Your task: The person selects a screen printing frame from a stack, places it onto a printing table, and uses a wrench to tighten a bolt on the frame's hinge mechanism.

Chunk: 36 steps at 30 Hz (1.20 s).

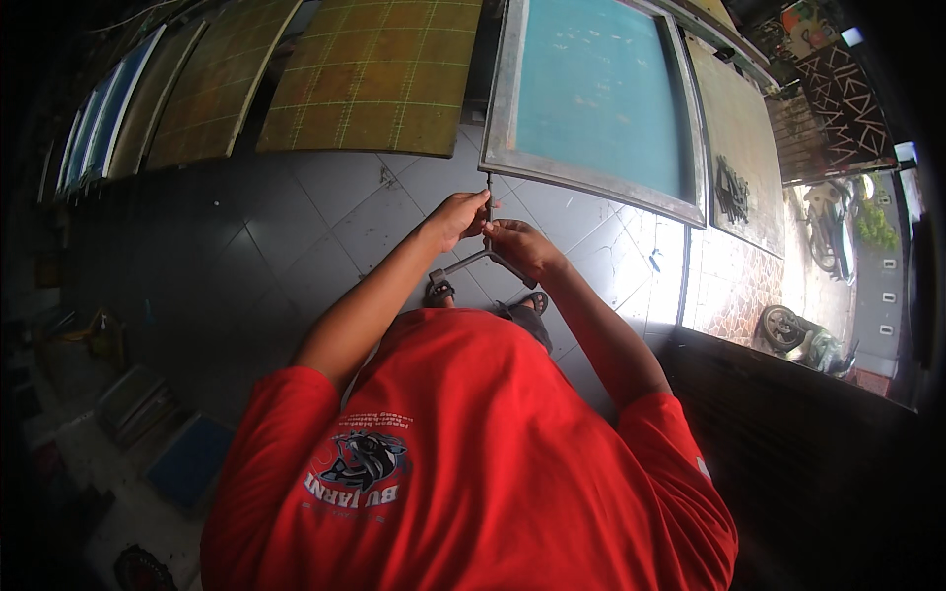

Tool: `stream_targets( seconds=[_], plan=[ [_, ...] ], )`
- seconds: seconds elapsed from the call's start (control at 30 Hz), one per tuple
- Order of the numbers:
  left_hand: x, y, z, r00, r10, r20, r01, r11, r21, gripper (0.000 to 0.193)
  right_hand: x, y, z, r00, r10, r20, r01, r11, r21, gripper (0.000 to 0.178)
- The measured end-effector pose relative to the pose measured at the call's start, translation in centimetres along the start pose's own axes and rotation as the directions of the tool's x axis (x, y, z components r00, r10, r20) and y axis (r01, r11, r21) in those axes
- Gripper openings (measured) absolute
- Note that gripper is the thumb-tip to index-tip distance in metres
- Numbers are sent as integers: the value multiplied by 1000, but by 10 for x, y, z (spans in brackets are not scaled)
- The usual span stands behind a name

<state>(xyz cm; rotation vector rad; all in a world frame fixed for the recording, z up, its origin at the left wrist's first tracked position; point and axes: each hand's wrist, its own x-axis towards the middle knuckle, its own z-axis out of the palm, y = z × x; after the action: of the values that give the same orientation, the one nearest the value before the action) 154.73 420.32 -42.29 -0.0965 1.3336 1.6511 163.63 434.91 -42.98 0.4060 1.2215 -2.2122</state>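
A grey three-armed Y-shaped socket wrench (465,263) is in front of my waist, two of its arms spread toward me. My left hand (459,220) is closed around its upright arm from the left. Lower down, my right hand (522,249) pinches it near the junction. Its far end is close to the lower left edge of a grey-framed screen with teal mesh (601,98); whether it touches something under that edge I cannot tell.
Yellow-brown boards with green grid lines (370,74) stand in a row at the left. A pale board (739,158) on the right carries a pile of dark small pieces (731,190). Grey floor tiles (365,222) lie below; motorbikes (803,338) stand at far right.
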Motion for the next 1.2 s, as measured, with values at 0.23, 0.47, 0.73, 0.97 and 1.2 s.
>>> stream_targets(
  seconds=[0.23,0.47,0.73,0.97,1.2],
  plan=[
    [10,-8,-2,994,92,-65,-85,991,104,27,-2,-4,12,998,47,43,-53,986,156,25],
    [-2,7,-3,989,-58,136,70,994,-83,29,-2,15,0,994,-105,14,100,974,204,26],
    [2,0,-1,999,-33,42,34,999,-10,28,1,7,10,997,-30,-69,36,995,94,30],
    [2,14,-4,998,37,-56,-14,931,365,23,3,-3,9,994,95,-54,-93,995,33,31],
    [5,4,-5,992,31,-120,-7,981,196,21,-5,8,17,1000,-7,8,5,963,269,29]
  ],
)
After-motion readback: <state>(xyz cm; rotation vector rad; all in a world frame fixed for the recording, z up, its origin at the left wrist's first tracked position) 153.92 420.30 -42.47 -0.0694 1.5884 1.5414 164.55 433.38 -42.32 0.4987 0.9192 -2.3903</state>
